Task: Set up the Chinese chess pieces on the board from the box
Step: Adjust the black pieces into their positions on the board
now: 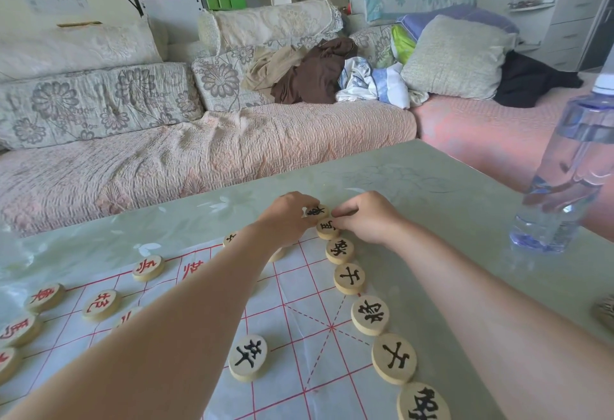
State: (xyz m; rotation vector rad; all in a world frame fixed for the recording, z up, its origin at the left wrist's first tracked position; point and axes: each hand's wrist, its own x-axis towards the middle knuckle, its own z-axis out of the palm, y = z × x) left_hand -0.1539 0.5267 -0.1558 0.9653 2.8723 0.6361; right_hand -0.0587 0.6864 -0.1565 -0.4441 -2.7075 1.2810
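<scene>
A thin white board sheet point(299, 336) with red grid lines lies on the table. Several round wooden pieces with black characters form a row along its right edge, such as one piece point(349, 278) mid-row. At the far end of that row my left hand point(289, 217) pinches the last black-lettered piece point(317, 211). My right hand point(368, 217) pinches the piece beside it point(327, 228). One black piece point(248, 357) sits alone inside the grid. Red-lettered pieces, such as one point(148, 267), stand at the left. The box is out of view.
A clear plastic water bottle point(564, 167) stands on the pale green table point(432, 187) at the right. A dark object point(606, 313) shows at the right edge. Behind the table is a sofa point(199, 147) with cushions and clothes.
</scene>
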